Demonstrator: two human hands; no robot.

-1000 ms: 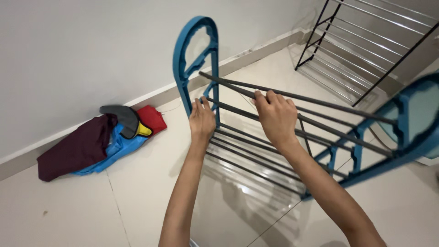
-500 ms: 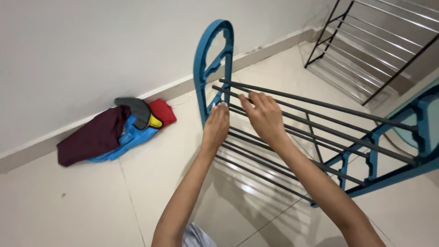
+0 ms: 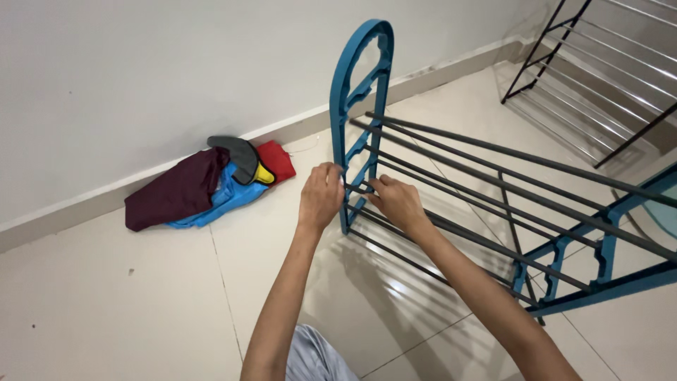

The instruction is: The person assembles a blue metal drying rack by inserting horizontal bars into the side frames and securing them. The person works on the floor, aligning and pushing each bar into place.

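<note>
Light even, moderately bright, diffuse. Glare: pale sheen on floor tiles (image 3: 395, 289) just below both hands, with a reflection of the rack bars in it. Shadows soft: faint grey band under the blue rack (image 3: 363, 106) beneath the right hand (image 3: 398, 201); light shading along the wall base beyond the left hand (image 3: 321, 194). Focus sharp at the hands; forearms at the bottom edge slightly soft. Straight lines lean outward toward the corners, mild wide-angle stretch.

The rack's end panel (image 3: 361, 106) stood just beyond both hands (image 3: 321, 194); its rods (image 3: 493, 204) ran off rightward. A cloth heap (image 3: 204, 187) lay left, against the wall (image 3: 141, 77).
</note>
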